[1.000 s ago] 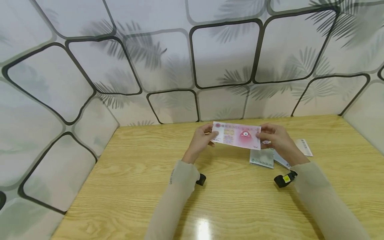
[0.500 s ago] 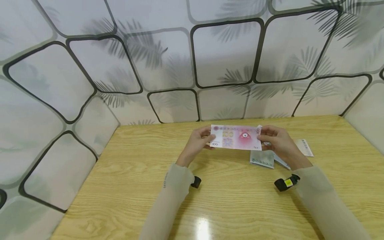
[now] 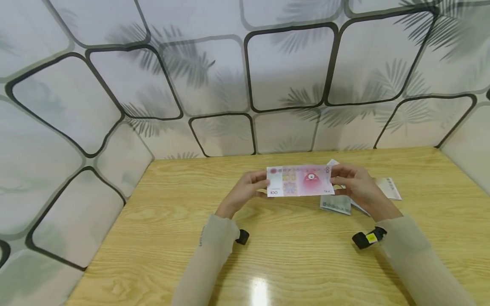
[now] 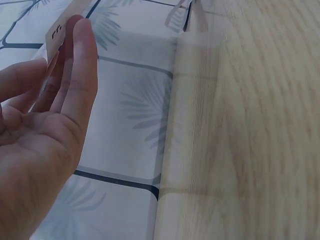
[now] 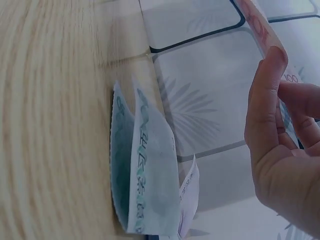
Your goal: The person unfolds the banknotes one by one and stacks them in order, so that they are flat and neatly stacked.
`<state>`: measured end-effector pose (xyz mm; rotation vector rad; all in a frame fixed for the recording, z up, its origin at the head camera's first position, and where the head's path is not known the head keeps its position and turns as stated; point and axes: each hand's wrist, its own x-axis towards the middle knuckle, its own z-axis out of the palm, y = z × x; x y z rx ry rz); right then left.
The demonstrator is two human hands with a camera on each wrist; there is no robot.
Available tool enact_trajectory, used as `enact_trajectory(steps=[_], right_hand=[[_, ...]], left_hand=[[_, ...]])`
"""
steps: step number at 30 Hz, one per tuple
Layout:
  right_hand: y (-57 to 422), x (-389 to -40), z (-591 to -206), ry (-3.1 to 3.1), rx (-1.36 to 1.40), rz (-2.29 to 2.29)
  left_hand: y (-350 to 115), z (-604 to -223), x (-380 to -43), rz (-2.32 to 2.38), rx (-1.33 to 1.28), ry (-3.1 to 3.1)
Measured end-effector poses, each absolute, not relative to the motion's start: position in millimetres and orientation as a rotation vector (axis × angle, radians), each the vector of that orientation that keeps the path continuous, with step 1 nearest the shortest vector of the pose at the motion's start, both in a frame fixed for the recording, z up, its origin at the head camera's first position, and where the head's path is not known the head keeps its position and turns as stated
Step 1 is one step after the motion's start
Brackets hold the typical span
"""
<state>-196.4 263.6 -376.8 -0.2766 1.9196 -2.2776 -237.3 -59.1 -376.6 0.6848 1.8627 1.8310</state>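
A pink and white play banknote (image 3: pixel 298 180) marked 100 is stretched flat between both hands above the table, its printed face toward me. My left hand (image 3: pixel 243 189) pinches its left end, thumb in front and fingers behind. At the other end, my right hand (image 3: pixel 354 185) pinches it the same way. Below the right hand lies a folded green note (image 3: pixel 335 205), standing partly open in the right wrist view. A pale note (image 3: pixel 388 188) lies farther right, and a bluish one between them is mostly hidden by the right hand.
The wood-grain table (image 3: pixel 183 238) meets a patterned fabric backdrop (image 3: pixel 287 68) at its far edge and left side. Black camera straps (image 3: pixel 369 238) sit at both sleeve cuffs.
Both hands have brought the pink banknote slightly lower and toward me. It has levelled from a tilt, and the left hand has shifted a little left.
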Motion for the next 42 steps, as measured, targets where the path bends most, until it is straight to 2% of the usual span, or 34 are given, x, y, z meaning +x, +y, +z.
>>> enact_trajectory(steps=[16,42], right_hand=[[262.9,-189.1,-384.1,1.801,-0.418,-2.28],[252.7,-169.6,-379.8,1.844,-0.374,-2.215]], left_hand=[[-72.6,-371.9,-225.3,1.743,0.755,1.895],[-86.8,-379.8,-202.7,1.828,0.606,1.962]])
